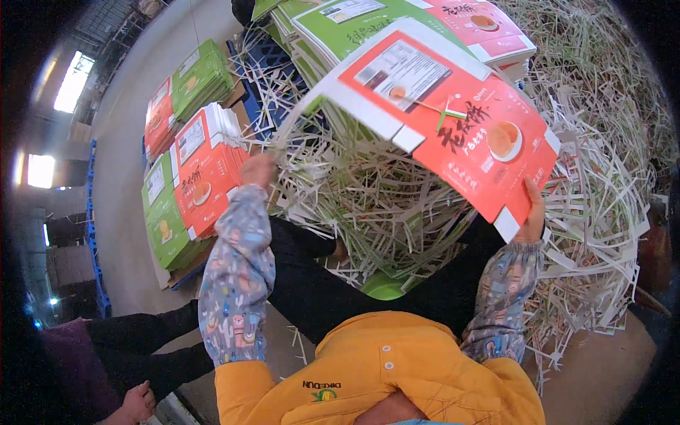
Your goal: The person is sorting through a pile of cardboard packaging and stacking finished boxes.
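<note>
At the bottom of the frame we see our own yellow jacket point(382, 368) and two patterned sleeve covers point(237, 283), soft cloth that shields the forearms from paper edges. Our right hand point(533, 216), at centre right, is closed on the lower corner of a red carton sheet point(453, 120), thumb on the printed face, so the flat board tilts up toward us. The sheet is stiff, glossy card, die-cut with white flaps and notches along its edges.

Our left hand point(258, 170), left of centre, is closed around a bundle of thin white trim strips point(312, 120) that run up to the sheet's upper left edge; it appears to be pulling this waste frame away from the board, though the exact hold is hard to read at this angle.

Below and beyond the sheet spreads a heap of scrap strips point(382, 205), pale, narrow and tangled like straw, filling the centre and the whole right side. A green round thing point(382, 287) peeks out beneath it near our knees.

At left, red and green flat cartons point(188, 184) lie in neat stacks on a pallet, with a further stack point(188, 92) in the upper left. More green and red sheets point(368, 25) pile at top centre, within reach. Another person's hand point(138, 404) shows at the lower left.
</note>
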A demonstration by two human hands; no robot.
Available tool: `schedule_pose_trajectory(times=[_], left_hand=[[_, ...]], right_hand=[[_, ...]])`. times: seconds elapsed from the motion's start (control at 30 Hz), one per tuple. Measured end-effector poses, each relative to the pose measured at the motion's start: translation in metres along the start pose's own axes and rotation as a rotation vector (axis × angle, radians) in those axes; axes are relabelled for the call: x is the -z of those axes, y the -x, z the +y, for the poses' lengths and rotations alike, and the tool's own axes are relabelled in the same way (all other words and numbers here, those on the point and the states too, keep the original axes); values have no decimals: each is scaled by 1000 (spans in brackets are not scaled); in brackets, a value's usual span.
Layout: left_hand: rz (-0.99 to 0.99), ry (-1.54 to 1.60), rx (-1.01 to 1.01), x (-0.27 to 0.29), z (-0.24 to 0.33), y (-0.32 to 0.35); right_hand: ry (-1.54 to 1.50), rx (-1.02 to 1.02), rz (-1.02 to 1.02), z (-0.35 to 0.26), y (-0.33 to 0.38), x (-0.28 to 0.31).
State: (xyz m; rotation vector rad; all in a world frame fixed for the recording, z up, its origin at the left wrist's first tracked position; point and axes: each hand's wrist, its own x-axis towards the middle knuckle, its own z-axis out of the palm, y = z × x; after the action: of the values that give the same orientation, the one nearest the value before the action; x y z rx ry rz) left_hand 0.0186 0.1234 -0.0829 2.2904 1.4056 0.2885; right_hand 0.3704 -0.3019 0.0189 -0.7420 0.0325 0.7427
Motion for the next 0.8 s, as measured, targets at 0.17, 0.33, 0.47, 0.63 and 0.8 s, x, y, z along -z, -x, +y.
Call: schedule_pose_trajectory(times=[0.17, 0.33, 0.47, 0.63, 0.8], left_hand=[[-213, -280, -184, 53, 2, -25], [266, 92, -127, 69, 105, -24], [414, -192, -453, 26, 164, -15], [357, -290, -261, -20, 177, -29], [107, -3, -360, -22, 149, -61]], right_hand=[[163, 12, 68, 3, -6, 21], [291, 9, 86, 0, -3, 23], [345, -2, 92, 0, -4, 26], [330, 5, 93, 0, 2, 15], [441, 18, 79, -6, 3, 9]])
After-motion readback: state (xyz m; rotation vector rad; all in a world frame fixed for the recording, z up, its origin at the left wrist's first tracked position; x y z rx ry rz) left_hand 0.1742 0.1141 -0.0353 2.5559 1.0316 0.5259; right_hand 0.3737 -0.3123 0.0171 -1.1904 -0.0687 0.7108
